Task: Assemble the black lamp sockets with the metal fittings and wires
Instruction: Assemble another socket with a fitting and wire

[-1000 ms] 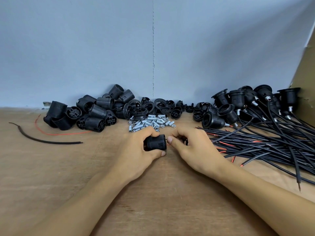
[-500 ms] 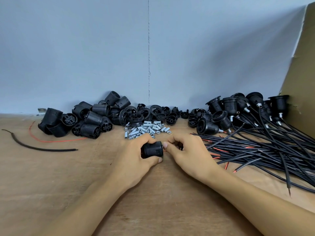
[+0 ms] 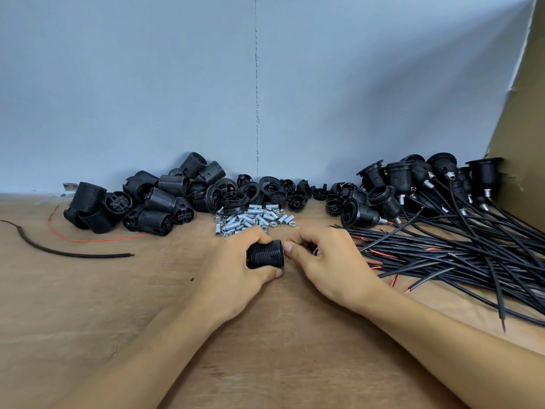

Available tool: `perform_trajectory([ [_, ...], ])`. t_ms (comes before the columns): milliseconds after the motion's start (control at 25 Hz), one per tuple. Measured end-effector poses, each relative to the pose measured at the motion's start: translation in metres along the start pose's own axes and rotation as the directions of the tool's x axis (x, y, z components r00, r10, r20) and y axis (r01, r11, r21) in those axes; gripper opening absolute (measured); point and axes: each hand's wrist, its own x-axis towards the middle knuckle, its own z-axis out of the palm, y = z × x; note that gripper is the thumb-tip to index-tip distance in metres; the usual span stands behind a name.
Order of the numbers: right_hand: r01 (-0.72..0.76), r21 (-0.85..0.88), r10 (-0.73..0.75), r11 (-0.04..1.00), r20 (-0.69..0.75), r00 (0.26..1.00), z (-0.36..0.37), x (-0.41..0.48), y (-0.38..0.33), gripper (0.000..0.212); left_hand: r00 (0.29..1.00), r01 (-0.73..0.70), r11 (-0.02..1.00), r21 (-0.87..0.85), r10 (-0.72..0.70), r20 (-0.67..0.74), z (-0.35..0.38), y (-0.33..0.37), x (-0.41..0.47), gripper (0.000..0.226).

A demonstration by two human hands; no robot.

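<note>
Two hands meet over the tabletop, placed as a second ago. Left hand: grip still curled round the socket, held low, near the fittings. Right hand: grip curled at the socket's right end; whether it pinches anything cannot be told. Little has changed, so a fitting is probably still being seated. No writing legible.

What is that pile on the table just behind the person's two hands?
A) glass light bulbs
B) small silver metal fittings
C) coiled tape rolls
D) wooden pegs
B: a heap of small silver metal fittings lies just behind the left hand, which grips a black socket, and the right hand.
</note>
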Motion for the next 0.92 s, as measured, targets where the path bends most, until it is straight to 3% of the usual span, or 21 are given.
perform_trajectory([
  [320, 0.018, 0.005, -0.018, 1.0, -0.003, 1.0, 0.0, -0.001, 0.003, 0.03, 0.999, -0.002, 1.0, -0.012, 0.003, 0.04, -0.003, 0.001, 0.001, 0.042],
  [600, 0.032, 0.058, -0.026, 0.998, -0.095, 0.995, -0.015, 0.007, 0.005, 0.015, 0.999, 0.025, 0.997, -0.074, -0.028, -0.038, -0.005, -0.005, 0.004, 0.031],
  [760, 0.095, -0.248, -0.062, 0.964, 0.137, 0.989, -0.026, 0.008, 0.017, 0.052, 0.989, 0.109, 0.972, -0.209, -0.128, -0.08, -0.01, -0.007, 0.007, 0.029],
  [840, 0.079, -0.281, -0.028, 0.956, 0.181, 0.983, -0.026, 0.008, 0.022, 0.065, 0.984, 0.133, 0.96, -0.246, -0.157, -0.08, -0.011, -0.007, 0.006, 0.031],
  [920, 0.073, -0.259, -0.02, 0.963, 0.201, 0.979, -0.026, 0.009, 0.027, 0.064, 0.984, 0.141, 0.955, -0.261, -0.163, -0.065, -0.013, -0.006, 0.005, 0.032],
])
